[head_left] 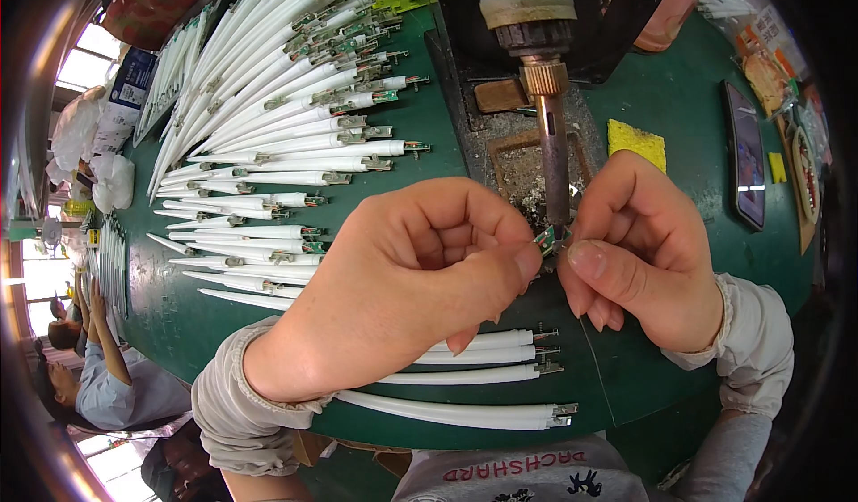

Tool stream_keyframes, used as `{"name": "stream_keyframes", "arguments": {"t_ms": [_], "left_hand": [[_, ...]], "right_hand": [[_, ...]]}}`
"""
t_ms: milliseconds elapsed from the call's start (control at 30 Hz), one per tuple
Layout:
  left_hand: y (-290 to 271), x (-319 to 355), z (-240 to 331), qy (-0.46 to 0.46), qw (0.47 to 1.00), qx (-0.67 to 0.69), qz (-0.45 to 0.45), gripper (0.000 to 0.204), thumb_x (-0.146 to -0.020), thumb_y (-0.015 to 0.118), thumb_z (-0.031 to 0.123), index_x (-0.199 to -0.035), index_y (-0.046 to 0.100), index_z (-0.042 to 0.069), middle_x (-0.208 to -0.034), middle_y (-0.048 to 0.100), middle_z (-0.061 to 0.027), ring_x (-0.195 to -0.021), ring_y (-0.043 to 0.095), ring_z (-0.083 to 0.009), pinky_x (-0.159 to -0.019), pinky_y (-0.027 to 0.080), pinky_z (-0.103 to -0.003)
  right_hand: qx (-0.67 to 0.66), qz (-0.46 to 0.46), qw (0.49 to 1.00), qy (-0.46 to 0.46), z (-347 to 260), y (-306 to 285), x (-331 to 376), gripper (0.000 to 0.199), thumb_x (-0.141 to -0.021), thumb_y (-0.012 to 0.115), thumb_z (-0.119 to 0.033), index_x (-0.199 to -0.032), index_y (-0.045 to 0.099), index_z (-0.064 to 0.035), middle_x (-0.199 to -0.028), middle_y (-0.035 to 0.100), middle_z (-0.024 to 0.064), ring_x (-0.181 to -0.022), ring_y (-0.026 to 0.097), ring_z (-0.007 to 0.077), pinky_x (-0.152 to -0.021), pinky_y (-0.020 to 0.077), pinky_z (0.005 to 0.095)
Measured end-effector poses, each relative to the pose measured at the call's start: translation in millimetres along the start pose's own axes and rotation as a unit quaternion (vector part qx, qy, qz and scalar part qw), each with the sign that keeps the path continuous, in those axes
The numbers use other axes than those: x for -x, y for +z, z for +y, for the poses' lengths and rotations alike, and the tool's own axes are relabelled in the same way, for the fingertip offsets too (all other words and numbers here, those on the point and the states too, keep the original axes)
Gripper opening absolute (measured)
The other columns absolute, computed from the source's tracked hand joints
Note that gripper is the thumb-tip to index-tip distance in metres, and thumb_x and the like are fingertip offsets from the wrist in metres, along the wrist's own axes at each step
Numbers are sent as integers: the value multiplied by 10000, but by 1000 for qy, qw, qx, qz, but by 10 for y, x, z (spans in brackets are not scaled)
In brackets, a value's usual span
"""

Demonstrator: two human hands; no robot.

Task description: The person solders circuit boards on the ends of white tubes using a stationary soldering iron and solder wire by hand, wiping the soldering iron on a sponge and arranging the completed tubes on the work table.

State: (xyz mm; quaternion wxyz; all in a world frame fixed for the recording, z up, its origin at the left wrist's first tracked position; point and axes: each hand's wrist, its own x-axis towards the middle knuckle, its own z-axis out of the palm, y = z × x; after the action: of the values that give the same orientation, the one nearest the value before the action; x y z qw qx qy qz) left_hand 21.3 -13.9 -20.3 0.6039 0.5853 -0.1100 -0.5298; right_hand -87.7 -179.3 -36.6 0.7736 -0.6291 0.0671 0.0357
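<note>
My left hand is closed, pinching a small green circuit board between thumb and forefinger. The board is at the tip of an upright soldering iron, which points down between my hands. My right hand is closed too, its thumb and forefinger right beside the tip. A thin wire trails from under its fingers down across the table; its upper end is hidden by the fingers. Below my left hand lie several curved white plastic strips with metal ends, partly covered by that hand.
Many similar white strips fan out on the green table at left. A yellow sponge lies right of the iron, a phone farther right. A red container stands at the back. Another person sits at far left.
</note>
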Motion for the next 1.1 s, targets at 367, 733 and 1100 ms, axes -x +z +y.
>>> {"name": "stream_keyframes", "arguments": {"t_ms": [367, 733, 1100], "left_hand": [[-23, 18, 44, -29, 999, 18, 0, 90, -818, 562, 29, -870, 517, -28, -722, 584, -105, -457, 462, -84, -378, 330, -187], [-19, 90, 34, -31, 999, -17, -19, 133, -798, 621, 45, -875, 546, -33, -741, 581, -79, -550, 521, -81, -462, 399, -184], [203, 286, -558, 436, 670, -599, -56, 189, -640, 587, 99, -816, 561, 36, -770, 488, -44, -682, 490, -169, -537, 428, -258]], "right_hand": [[1, -7, 1000, -10, 43, -10, -9, 219, -893, 534, -202, -896, 369, -59, -624, 530, 70, -467, 456, 66, -407, 341, 175], [-10, -40, 999, 30, 46, -70, 25, 234, -935, 440, -259, -892, 308, -71, -514, 464, 36, -382, 342, 52, -367, 252, 172], [9, -35, 999, 17, 30, -35, 68, 144, -926, 444, -139, -887, 340, -48, -605, 457, 18, -465, 399, 38, -407, 284, 166]]}}
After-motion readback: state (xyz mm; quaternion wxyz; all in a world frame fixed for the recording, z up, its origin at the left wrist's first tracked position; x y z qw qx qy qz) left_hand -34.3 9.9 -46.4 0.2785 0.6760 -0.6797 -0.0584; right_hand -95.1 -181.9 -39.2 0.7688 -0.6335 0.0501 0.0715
